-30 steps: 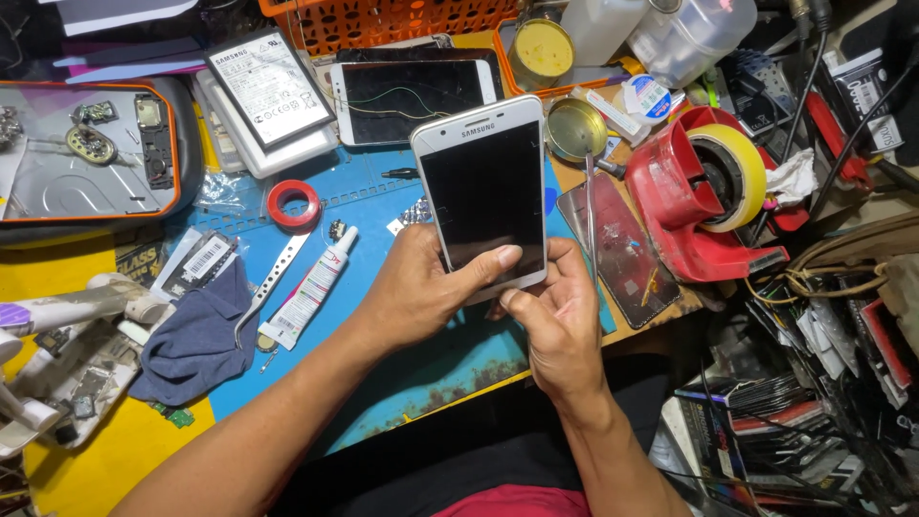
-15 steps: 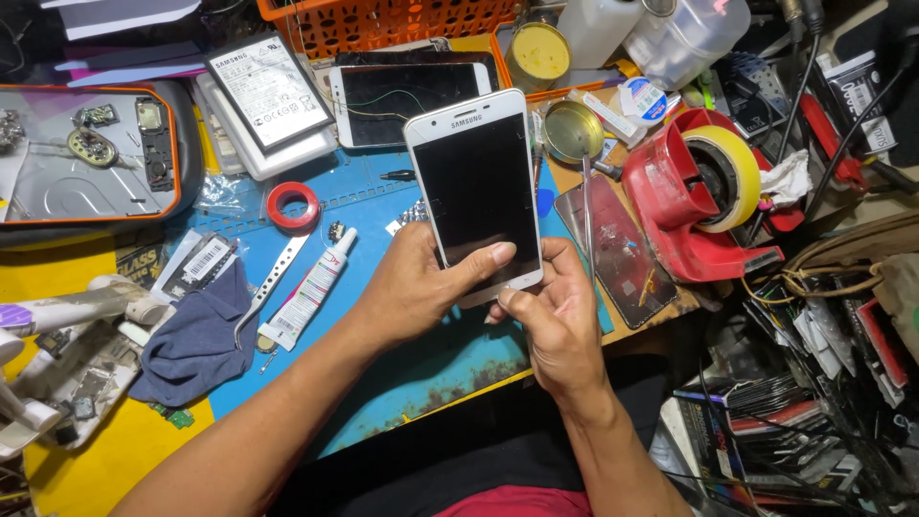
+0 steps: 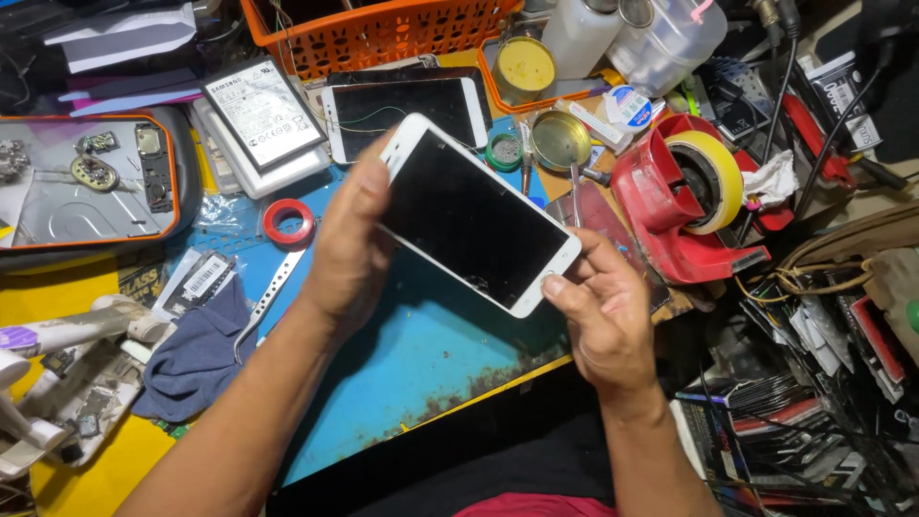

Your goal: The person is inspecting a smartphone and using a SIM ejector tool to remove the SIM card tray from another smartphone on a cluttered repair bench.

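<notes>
two hands pinching white phone (image 3: 476, 218), left hand (image 3: 349, 244) top edge, right hand (image 3: 603, 311) bottom corner

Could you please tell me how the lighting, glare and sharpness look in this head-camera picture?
Head view: bright, even light falls on the blue mat; the white phone between the left hand and right hand has a dark screen with no strong glare; the centre is sharp, the hands slightly soft; the right edge and lower corners sink into shadow; straight edges bow a little near the borders.

White phone (image 3: 476, 216), tilted, screen dark
</notes>
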